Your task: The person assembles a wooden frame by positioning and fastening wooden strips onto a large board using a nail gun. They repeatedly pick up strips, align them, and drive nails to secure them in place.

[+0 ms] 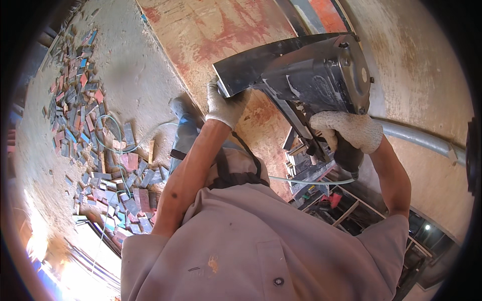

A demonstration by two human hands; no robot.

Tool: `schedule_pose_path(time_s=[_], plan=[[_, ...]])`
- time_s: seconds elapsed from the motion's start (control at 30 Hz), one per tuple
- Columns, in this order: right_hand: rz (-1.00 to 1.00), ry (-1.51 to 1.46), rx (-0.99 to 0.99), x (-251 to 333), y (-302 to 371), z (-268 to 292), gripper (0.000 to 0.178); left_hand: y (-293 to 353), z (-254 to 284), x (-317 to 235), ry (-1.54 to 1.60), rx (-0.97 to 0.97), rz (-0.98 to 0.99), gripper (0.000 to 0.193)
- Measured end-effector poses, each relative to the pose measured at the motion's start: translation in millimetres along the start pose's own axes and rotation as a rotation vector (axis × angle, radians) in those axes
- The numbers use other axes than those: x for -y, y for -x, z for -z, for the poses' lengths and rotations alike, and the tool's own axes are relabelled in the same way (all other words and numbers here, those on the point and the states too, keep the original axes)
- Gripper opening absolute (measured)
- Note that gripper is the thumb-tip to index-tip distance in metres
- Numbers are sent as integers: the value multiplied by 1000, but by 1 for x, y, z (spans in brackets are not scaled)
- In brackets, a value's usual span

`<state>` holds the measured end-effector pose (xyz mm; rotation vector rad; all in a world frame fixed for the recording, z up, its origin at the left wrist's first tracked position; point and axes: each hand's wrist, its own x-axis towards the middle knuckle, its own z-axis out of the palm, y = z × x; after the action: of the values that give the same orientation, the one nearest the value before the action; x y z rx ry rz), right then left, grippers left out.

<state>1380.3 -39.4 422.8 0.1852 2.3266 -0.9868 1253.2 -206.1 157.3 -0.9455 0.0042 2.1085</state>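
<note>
My right hand (346, 130), in a white knit glove, is wrapped round the handle of a black pneumatic nail gun (311, 75). Its large body is tilted, with the nose hidden behind a dark board (251, 62). My left hand (223, 106), gloved too, grips the near left end of that board, thumb on its edge. The board reaches up to the right behind the gun. Beneath both lies a large wooden panel (201, 30) with reddish stains. From the handle's end a pale green air hose (316, 182) runs left past my body.
Many offcut blocks (80, 110) in black, red and blue are strewn over the concrete floor (130, 70) at left. At right a grey metal pipe (416, 134) runs along a wall. A wooden rack (346, 213) and stacked wood pieces (301, 165) stand at lower right.
</note>
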Motion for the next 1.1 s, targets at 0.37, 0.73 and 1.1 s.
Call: schedule_pose_path(time_s=[0.37,0.73,1.1], plan=[[39,-140,-71,-7,13,-5,15,8,-3,0,-95,1,-10,44],[-211,-320,-149,34,-7,-15,18,0,1,-2,-57,23,-45,46],[-191,-130,130,23,0,-4,25,-5,11,-5,-24,100,14,43]])
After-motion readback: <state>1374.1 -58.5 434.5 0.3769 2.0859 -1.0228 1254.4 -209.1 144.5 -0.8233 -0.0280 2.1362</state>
